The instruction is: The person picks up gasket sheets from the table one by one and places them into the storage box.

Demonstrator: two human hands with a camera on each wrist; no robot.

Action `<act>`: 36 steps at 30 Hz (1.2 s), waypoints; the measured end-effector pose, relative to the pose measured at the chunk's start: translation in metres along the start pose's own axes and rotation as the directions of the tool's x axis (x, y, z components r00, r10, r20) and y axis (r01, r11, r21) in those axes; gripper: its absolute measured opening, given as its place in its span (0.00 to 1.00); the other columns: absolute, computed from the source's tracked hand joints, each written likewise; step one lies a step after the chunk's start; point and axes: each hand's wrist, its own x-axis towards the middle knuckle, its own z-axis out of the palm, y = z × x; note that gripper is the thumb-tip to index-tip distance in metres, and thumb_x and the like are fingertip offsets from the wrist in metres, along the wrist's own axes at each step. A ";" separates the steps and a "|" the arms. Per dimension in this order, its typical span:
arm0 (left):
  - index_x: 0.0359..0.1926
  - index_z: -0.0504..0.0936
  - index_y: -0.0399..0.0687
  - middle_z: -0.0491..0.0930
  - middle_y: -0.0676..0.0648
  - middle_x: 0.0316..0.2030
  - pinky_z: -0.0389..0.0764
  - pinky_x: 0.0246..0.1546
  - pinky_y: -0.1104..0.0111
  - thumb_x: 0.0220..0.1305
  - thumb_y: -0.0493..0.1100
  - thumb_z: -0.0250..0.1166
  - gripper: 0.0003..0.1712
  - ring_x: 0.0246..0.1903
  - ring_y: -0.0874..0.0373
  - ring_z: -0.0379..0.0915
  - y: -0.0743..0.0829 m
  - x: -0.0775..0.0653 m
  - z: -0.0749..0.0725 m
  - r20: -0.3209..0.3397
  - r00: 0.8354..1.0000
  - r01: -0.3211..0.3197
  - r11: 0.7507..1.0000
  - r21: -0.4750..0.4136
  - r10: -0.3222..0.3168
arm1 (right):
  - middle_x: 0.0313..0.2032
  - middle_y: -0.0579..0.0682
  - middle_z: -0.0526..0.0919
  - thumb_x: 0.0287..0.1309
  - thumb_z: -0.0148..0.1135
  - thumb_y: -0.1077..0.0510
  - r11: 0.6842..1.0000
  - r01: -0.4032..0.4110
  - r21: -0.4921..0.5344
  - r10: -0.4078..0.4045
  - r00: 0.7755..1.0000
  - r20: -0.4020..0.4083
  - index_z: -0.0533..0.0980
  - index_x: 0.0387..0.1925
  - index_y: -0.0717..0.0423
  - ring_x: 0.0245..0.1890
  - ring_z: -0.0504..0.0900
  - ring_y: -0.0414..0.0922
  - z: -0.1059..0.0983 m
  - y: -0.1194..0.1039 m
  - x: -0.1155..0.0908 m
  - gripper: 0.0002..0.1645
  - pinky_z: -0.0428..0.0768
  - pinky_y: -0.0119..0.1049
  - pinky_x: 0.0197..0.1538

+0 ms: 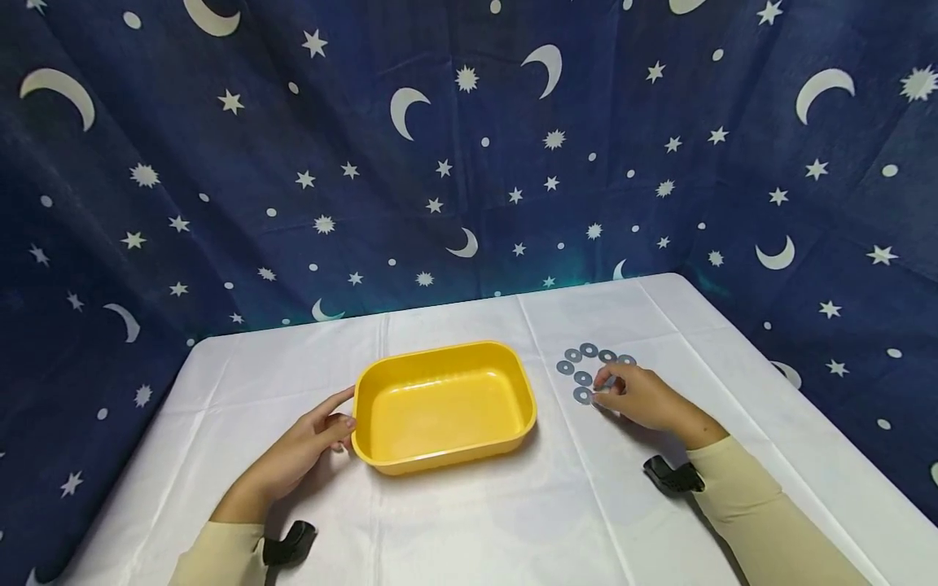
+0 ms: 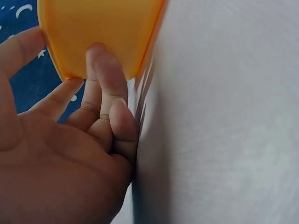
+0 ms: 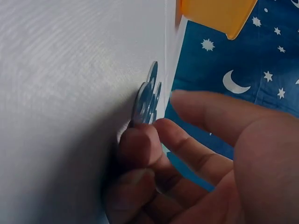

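A yellow rectangular tray (image 1: 443,456) sits on the white-covered table, its inside bare. My left hand (image 1: 304,448) is at its left end, with fingertips touching the outer wall; in the left wrist view some fingers bend against the yellow side (image 2: 112,23). To the tray's right lies a loose cluster of flat grey washers (image 1: 583,378), several in number. Over the near right part of the cluster hovers my right hand (image 1: 645,399), thumb and index fingertip apart. The right wrist view has fingertips beside the washers (image 3: 142,102), with no washer seen between them. The hand hides part of the cluster.
The white tablecloth (image 1: 469,521) has raised fold lines. A dark blue curtain (image 1: 498,236) with moons and stars stands behind and at both sides of the table. Black straps (image 1: 670,476) sit at both wrists, over beige sleeves (image 1: 762,505).
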 end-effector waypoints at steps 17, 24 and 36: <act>0.79 0.48 0.51 0.73 0.48 0.42 0.72 0.47 0.74 0.73 0.49 0.59 0.42 0.40 0.60 0.70 -0.002 0.000 -0.001 -0.005 1.000 -0.018 1.000 -0.008 0.018 | 0.21 0.49 0.73 0.58 0.68 0.61 0.996 -0.006 0.092 -0.006 0.991 0.132 0.73 0.45 0.62 0.15 0.74 0.42 -0.006 0.002 0.003 0.16 0.73 0.33 0.21; 0.79 0.48 0.51 0.73 0.48 0.42 0.70 0.48 0.73 0.73 0.51 0.59 0.42 0.41 0.58 0.69 -0.001 0.000 -0.003 -0.004 1.000 -0.002 1.000 0.016 0.002 | 0.20 0.49 0.73 0.58 0.67 0.63 0.996 -0.002 0.086 -0.010 0.991 0.134 0.73 0.44 0.62 0.15 0.75 0.44 -0.006 0.001 0.005 0.14 0.73 0.34 0.21; 0.79 0.48 0.51 0.73 0.48 0.42 0.69 0.51 0.70 0.74 0.50 0.58 0.41 0.41 0.58 0.69 -0.001 0.001 0.004 0.015 1.000 -0.013 1.000 0.003 0.013 | 0.20 0.49 0.73 0.56 0.69 0.62 0.997 -0.047 0.061 0.040 0.993 0.109 0.73 0.44 0.61 0.16 0.75 0.44 -0.001 0.008 -0.001 0.16 0.72 0.34 0.22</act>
